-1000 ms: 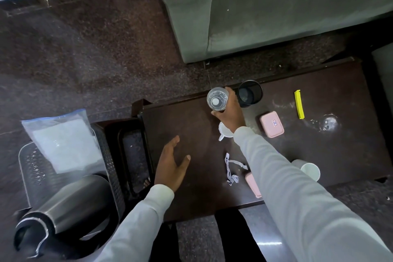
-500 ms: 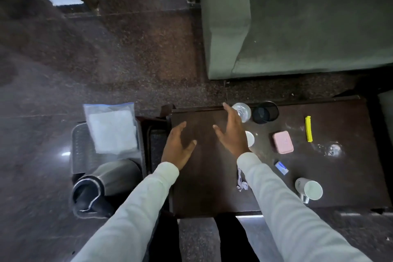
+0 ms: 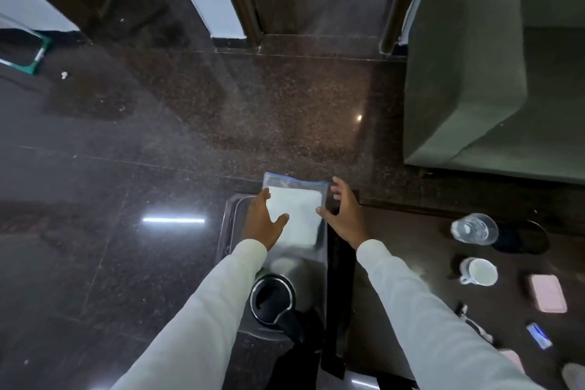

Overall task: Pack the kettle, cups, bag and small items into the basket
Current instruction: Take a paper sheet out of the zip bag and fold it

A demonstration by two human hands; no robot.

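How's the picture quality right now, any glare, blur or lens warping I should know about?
Head view: dim overall; bright streak of glare on the polished floor left of the basket, smaller glint further back. Wide-angle warping bends the door frames and sofa. Slight motion blur softens the bottle and cup; both hands at the bag read clearly.

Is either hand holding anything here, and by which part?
Nothing is clearly held. The left hand lies open on the bag; the right hand hovers open by its right edge.
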